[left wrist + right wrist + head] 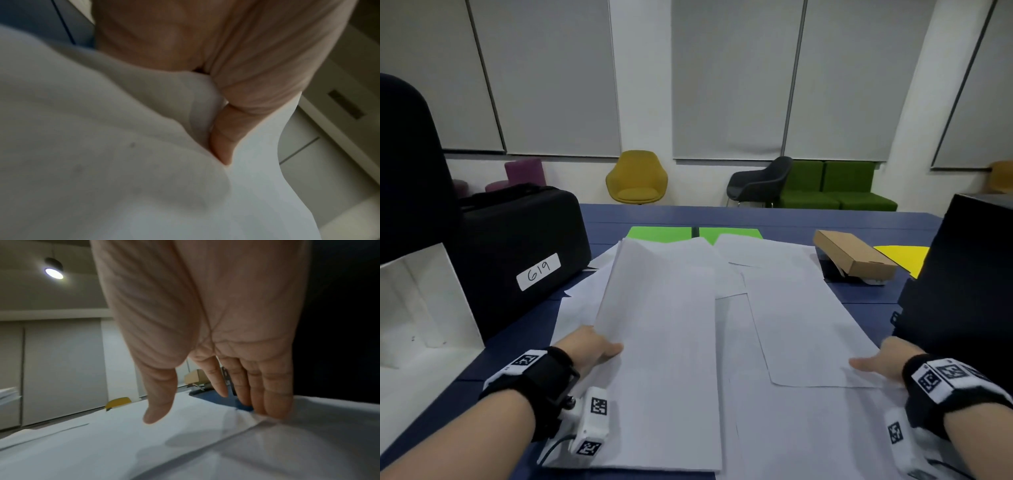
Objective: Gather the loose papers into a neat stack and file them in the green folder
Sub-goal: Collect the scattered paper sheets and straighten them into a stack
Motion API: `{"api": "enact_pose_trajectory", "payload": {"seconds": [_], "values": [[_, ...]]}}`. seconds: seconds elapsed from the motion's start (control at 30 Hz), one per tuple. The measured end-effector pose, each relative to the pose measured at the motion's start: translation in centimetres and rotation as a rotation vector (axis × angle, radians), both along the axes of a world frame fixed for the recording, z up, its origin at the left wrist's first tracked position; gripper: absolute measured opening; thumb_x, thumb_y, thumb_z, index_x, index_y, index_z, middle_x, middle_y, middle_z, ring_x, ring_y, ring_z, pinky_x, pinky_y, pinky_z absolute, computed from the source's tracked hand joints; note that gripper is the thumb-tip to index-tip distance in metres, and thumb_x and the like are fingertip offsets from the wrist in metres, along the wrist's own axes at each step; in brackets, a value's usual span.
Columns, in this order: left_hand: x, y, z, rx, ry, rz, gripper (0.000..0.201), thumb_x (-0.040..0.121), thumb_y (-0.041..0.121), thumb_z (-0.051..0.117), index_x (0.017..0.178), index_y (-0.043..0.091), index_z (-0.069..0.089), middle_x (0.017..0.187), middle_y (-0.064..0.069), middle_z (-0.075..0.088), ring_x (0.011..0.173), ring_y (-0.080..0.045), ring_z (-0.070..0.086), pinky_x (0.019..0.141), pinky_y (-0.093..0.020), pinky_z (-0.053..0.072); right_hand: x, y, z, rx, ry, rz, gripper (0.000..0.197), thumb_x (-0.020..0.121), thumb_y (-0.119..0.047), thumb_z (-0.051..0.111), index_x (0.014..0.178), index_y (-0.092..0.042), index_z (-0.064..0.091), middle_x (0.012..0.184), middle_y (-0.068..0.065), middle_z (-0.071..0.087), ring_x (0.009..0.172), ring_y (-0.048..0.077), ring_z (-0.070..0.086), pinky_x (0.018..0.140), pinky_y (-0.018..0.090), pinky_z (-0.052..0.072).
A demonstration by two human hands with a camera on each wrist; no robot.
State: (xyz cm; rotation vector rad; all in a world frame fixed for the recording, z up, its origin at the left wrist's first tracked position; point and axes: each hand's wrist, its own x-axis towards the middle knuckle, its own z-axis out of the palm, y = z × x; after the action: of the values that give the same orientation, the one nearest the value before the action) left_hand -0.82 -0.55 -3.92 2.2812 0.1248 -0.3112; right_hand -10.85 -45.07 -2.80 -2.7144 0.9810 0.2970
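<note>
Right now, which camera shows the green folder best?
The head view. The green folder lies open at the far end of the table, partly covered by the loose papers. Neither wrist view shows it: the left one is filled with paper and thumb, the right one with palm and paper.

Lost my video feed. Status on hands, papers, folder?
Left hand pinching a sheet's edge; right hand flat at the papers' right edge. Papers unstacked. Green folder open, partly covered by them.

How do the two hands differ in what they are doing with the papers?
The left hand pinches a lifted, curving sheet; the right hand lies open with straight fingers at the edge of a flat sheet. Both are at the outer sides of the spread papers.
</note>
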Motion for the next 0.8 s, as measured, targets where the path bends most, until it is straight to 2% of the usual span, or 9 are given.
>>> {"api": "enact_pose_trajectory", "payload": {"seconds": [0.07,0.17,0.3,0.4,0.47,0.57,0.63,0.7,0.8], "values": [[-0.4,-0.2,0.2,0.111,-0.021,-0.006,0.043,0.098,0.032,0.054,0.130,0.003,0.057,0.131,-0.013,0.061,0.121,-0.024,0.058,0.093,-0.019,0.039,0.4,0.4,-0.1,0.000,0.014,-0.008,0.064,0.085,-0.060,0.059,0.120,-0.006,0.057,0.101,0.001,0.061,0.091,0.016,0.060,0.063,0.020,0.044],[-0.4,-0.3,0.3,0.165,-0.041,-0.018,0.048,0.099,0.038,0.050,0.133,0.005,0.055,0.135,-0.011,0.058,0.124,-0.022,0.055,0.094,-0.017,0.036,1.2,1.0,-0.3,-0.032,0.086,0.001,0.068,0.079,-0.061,0.065,0.123,-0.009,0.057,0.118,0.002,0.065,0.107,0.017,0.062,0.086,0.023,0.050],[0.2,-0.5,-0.4,0.226,-0.003,-0.028,0.051,0.097,0.038,0.053,0.134,0.003,0.055,0.136,-0.010,0.058,0.125,-0.024,0.054,0.104,-0.023,0.038,2.2,1.8,-0.1,0.021,0.168,0.051,0.067,0.072,-0.049,0.079,0.121,-0.007,0.059,0.118,0.004,0.065,0.102,0.019,0.063,0.081,0.024,0.048],[0.3,-0.5,-0.6,0.224,-0.016,0.011,0.052,0.097,0.041,0.051,0.135,0.006,0.053,0.138,-0.009,0.056,0.127,-0.023,0.053,0.104,-0.023,0.038,2.7,2.3,0.0,0.058,0.203,0.102,0.068,0.068,-0.054,0.079,0.120,-0.014,0.063,0.115,-0.002,0.067,0.101,0.017,0.062,0.089,0.025,0.047],[0.5,-0.4,-0.7,0.212,-0.007,0.039,0.053,0.098,0.043,0.050,0.136,0.006,0.052,0.139,-0.009,0.055,0.128,-0.023,0.052,0.103,-0.022,0.037,2.8,2.5,-0.3,0.053,0.126,0.117,0.065,0.079,-0.059,0.067,0.125,-0.014,0.059,0.124,0.001,0.064,0.112,0.019,0.060,0.090,0.024,0.044],[0.7,-0.1,-1.1,0.200,0.015,0.038,0.055,0.097,0.042,0.052,0.136,0.004,0.052,0.141,-0.009,0.053,0.128,-0.024,0.052,0.107,-0.026,0.036,2.8,2.9,-0.6,0.018,0.072,0.151,0.054,0.095,-0.046,0.052,0.131,-0.007,0.051,0.135,0.007,0.055,0.123,0.021,0.053,0.088,0.023,0.040],[0.5,0.1,-1.0,0.127,0.046,0.081,0.054,0.098,0.041,0.051,0.137,0.003,0.052,0.141,-0.011,0.053,0.129,-0.024,0.051,0.107,-0.025,0.036,2.8,2.7,-0.8,0.044,0.077,0.211,0.037,0.094,-0.035,0.058,0.118,-0.007,0.058,0.124,0.009,0.060,0.118,0.025,0.057,0.082,0.024,0.043],[0.7,0.6,-1.0,0.045,0.096,0.114,0.051,0.097,0.035,0.056,0.133,0.000,0.053,0.136,-0.014,0.056,0.126,-0.028,0.053,0.105,-0.029,0.039,2.9,2.1,-1.1,0.136,0.046,0.215,0.027,0.089,-0.025,0.065,0.102,-0.001,0.061,0.108,0.015,0.066,0.104,0.030,0.064,0.074,0.032,0.052],[1.4,2.7,-1.5,-0.222,0.076,0.142,0.041,0.084,0.010,0.072,0.118,-0.011,0.059,0.109,-0.020,0.069,0.104,-0.034,0.065,0.096,-0.045,0.050,2.1,0.9,-0.6,0.284,-0.023,0.155,0.024,0.085,-0.013,0.069,0.104,0.001,0.063,0.104,0.021,0.068,0.078,0.029,0.067,0.063,0.040,0.059]]}}
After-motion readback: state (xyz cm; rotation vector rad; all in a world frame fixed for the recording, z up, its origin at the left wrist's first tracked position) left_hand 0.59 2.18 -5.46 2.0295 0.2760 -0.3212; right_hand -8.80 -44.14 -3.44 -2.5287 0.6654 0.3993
